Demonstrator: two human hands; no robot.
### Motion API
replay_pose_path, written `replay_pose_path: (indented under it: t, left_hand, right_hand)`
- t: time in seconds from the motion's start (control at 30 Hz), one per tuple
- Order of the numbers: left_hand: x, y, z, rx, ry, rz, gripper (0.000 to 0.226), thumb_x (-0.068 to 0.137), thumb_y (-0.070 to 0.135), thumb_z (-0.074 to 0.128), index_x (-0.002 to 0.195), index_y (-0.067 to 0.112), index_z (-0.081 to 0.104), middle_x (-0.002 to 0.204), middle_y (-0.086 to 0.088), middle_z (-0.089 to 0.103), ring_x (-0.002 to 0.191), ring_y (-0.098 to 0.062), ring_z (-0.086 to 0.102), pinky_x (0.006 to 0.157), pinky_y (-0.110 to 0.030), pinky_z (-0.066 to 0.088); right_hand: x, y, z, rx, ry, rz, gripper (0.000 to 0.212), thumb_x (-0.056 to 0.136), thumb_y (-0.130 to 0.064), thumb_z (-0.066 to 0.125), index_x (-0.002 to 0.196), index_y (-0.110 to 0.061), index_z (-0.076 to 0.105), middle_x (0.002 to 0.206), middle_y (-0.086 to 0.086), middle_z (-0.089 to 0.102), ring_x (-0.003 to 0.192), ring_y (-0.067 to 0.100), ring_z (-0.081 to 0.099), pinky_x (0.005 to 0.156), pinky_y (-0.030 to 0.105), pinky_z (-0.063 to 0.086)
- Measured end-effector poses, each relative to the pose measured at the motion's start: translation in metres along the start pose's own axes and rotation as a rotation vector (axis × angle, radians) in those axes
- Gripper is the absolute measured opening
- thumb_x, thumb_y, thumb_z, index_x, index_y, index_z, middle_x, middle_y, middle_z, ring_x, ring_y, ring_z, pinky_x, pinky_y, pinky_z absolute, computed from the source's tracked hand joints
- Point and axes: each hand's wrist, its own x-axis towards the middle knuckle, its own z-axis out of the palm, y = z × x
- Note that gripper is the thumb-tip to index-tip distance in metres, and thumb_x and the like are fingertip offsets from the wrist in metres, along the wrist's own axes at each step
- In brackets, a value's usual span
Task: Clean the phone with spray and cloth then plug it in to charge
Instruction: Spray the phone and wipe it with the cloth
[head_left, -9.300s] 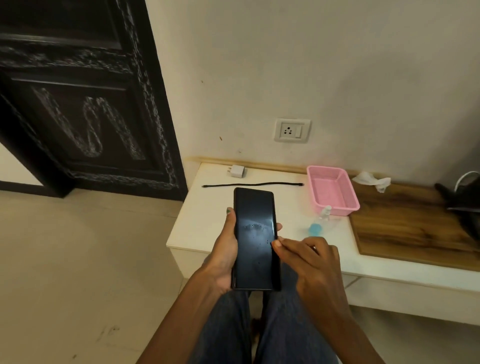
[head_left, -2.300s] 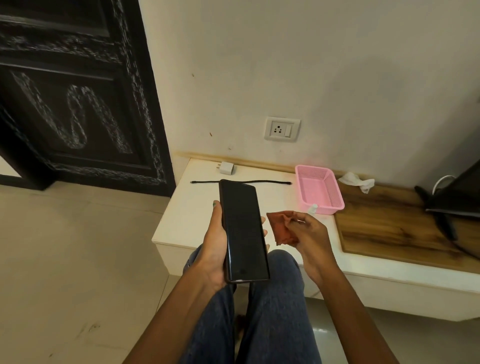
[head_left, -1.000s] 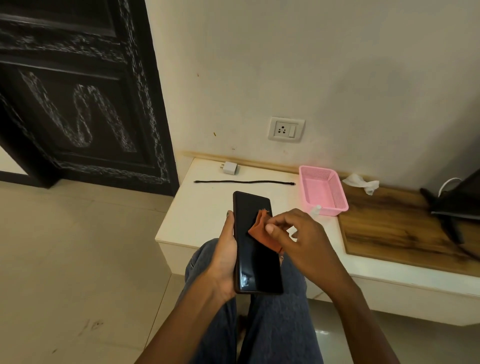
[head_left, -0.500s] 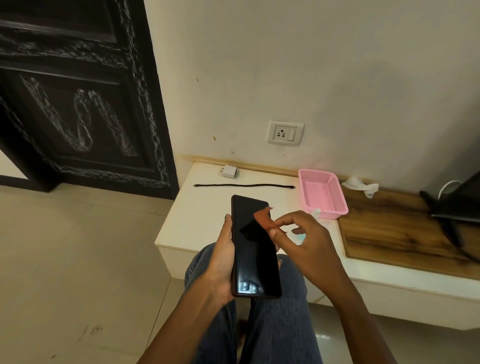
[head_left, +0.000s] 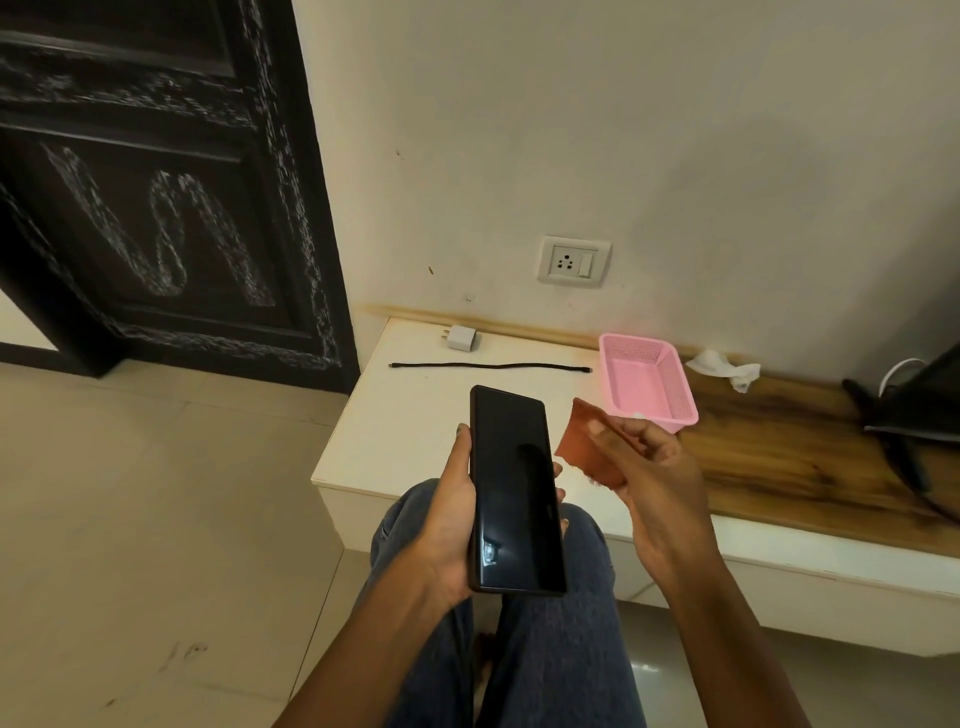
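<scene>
My left hand (head_left: 451, 512) grips a black phone (head_left: 511, 491), screen up and dark, over my knees. My right hand (head_left: 652, 470) pinches a small rust-orange cloth (head_left: 589, 449) just to the right of the phone, clear of the screen. On the white ledge (head_left: 395, 431) behind lie a white charger plug (head_left: 461, 338) and a straight black cable (head_left: 488, 366). A wall socket (head_left: 573, 260) sits above them. The spray bottle is almost wholly hidden behind my right hand; only its white tip (head_left: 638, 414) shows.
An empty pink basket (head_left: 647, 382) stands at the ledge's middle, with a crumpled white tissue (head_left: 724, 366) behind it on the wooden top (head_left: 779, 452). A dark object with cords (head_left: 914, 410) sits at the far right. A black carved door (head_left: 156, 197) fills the left.
My right hand has lifted the cloth off the phone's upper screen and drawn it away to the right. The phone stays in my left hand.
</scene>
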Motion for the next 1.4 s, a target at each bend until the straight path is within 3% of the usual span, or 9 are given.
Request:
replay_pose_path:
  t: [0.17,0.33,0.5,0.67,0.93,1.03,1.17,1.33,1.4]
  left_hand:
    - [-0.001,-0.001,0.003,0.010,-0.023,0.002,0.076,0.085,0.068,0.036,0.123,0.005,0.055,0.091,-0.012,0.062,0.075,-0.023,0.058,0.075,-0.037,0.054]
    - [-0.004,-0.006,0.005,0.083,-0.006,0.006,0.069,0.087,0.066,0.038,0.112,0.007,0.063,0.095,-0.013,0.073,0.078,-0.024,0.069,0.070,-0.043,0.059]
    - [-0.006,-0.008,0.008,0.088,0.011,-0.008,0.070,0.072,0.066,0.050,0.111,0.010,0.067,0.101,-0.018,0.072,0.080,-0.029,0.072,0.066,-0.040,0.059]
    - [-0.007,-0.008,0.007,0.163,0.058,0.024,0.063,0.085,0.065,0.039,0.099,0.011,0.068,0.084,-0.015,0.074,0.068,-0.025,0.072,0.056,-0.035,0.059]
    - [0.002,-0.004,-0.006,0.200,0.114,0.084,0.073,0.088,0.067,0.030,0.065,0.020,0.079,0.077,-0.009,0.075,0.064,-0.019,0.072,0.049,-0.024,0.055]
    - [0.004,-0.003,-0.009,0.187,0.154,0.086,0.071,0.087,0.069,0.029,0.075,0.020,0.080,0.087,-0.011,0.076,0.072,-0.021,0.073,0.053,-0.026,0.056]
    - [0.003,-0.001,-0.002,0.225,0.108,0.117,0.065,0.089,0.067,0.029,0.091,0.018,0.072,0.079,-0.009,0.075,0.065,-0.020,0.072,0.049,-0.025,0.055]
    - [-0.001,0.000,0.002,0.226,0.087,0.109,0.063,0.086,0.068,0.035,0.097,0.016,0.069,0.085,-0.014,0.074,0.074,-0.027,0.072,0.068,-0.040,0.059]
    - [0.001,0.001,-0.001,0.230,0.095,0.117,0.062,0.088,0.066,0.034,0.095,0.015,0.069,0.080,-0.012,0.074,0.069,-0.024,0.072,0.060,-0.035,0.060]
  right_hand:
    - [0.006,-0.005,0.008,-0.404,0.028,-0.335,0.017,0.082,-0.011,0.068,0.079,-0.027,0.061,0.078,-0.013,0.062,0.071,-0.009,0.061,0.059,0.004,0.046]
    - [0.016,0.006,0.022,-0.705,0.052,-0.677,0.026,0.085,-0.003,0.063,0.099,-0.024,0.069,0.088,-0.012,0.064,0.077,-0.003,0.056,0.072,0.000,0.038]
    - [0.018,0.017,0.031,-0.884,-0.029,-0.831,0.025,0.079,0.001,0.060,0.102,-0.003,0.070,0.094,0.013,0.071,0.085,0.028,0.066,0.085,0.025,0.041]
    - [0.015,0.021,0.026,-0.983,-0.065,-0.828,0.046,0.056,0.019,0.077,0.098,0.001,0.071,0.090,0.015,0.072,0.080,0.033,0.068,0.082,0.030,0.042]
    - [-0.019,0.043,0.026,-0.983,-0.126,-0.833,0.054,0.049,0.022,0.073,0.096,-0.004,0.072,0.092,0.008,0.072,0.082,0.025,0.067,0.083,0.014,0.041]
    - [-0.023,0.053,0.026,-1.022,-0.154,-0.808,0.060,0.048,0.018,0.080,0.102,-0.007,0.071,0.098,0.005,0.071,0.088,0.021,0.067,0.086,0.016,0.042]
    - [-0.010,0.035,0.026,-0.834,-0.115,-0.657,0.043,0.079,0.004,0.067,0.114,-0.021,0.062,0.110,-0.009,0.063,0.103,0.008,0.059,0.098,0.009,0.036]
    - [0.014,0.018,0.025,-0.938,-0.158,-0.692,0.051,0.069,0.025,0.053,0.112,-0.001,0.064,0.113,0.017,0.065,0.109,0.033,0.058,0.094,0.027,0.036]
    - [0.011,0.023,0.025,-0.950,-0.177,-0.717,0.052,0.065,0.026,0.056,0.109,0.001,0.066,0.107,0.017,0.067,0.102,0.034,0.061,0.092,0.035,0.044]
